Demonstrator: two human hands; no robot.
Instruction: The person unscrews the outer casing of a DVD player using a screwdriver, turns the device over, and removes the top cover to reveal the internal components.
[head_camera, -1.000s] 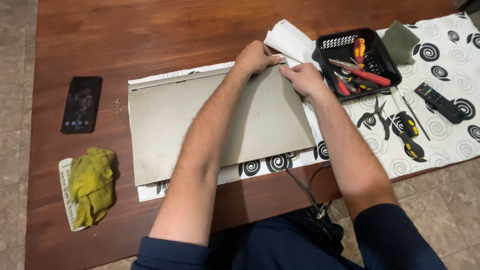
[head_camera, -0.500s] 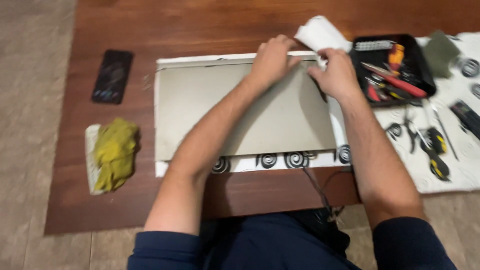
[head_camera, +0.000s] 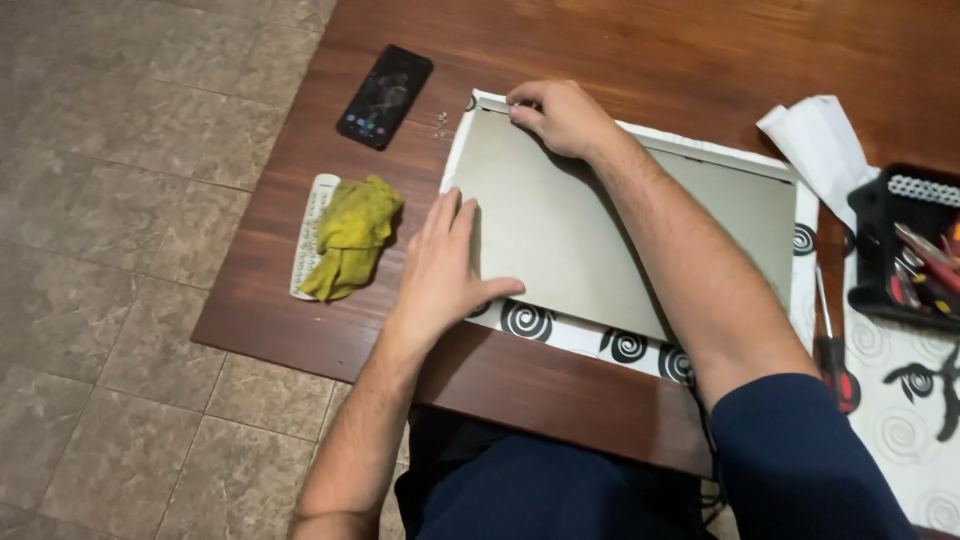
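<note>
The grey panel (head_camera: 610, 235) lies flat on a spiral-patterned cloth (head_camera: 620, 345) near the table's front edge; left hand (head_camera: 445, 270) rests spread on its left edge (fingers flat); right hand (head_camera: 560, 115) pinches its far-left corner; bare wood lies beyond, a phone (head_camera: 385, 95) and yellow rag (head_camera: 350, 235) to the left.

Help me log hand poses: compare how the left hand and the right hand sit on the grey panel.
The left hand lies flat, fingers spread, on the grey panel's near left corner; the right hand is curled, fingertips pinching at its far edge. The left arm comes in straight; the right arm crosses over the panel. Both touch the panel.
</note>
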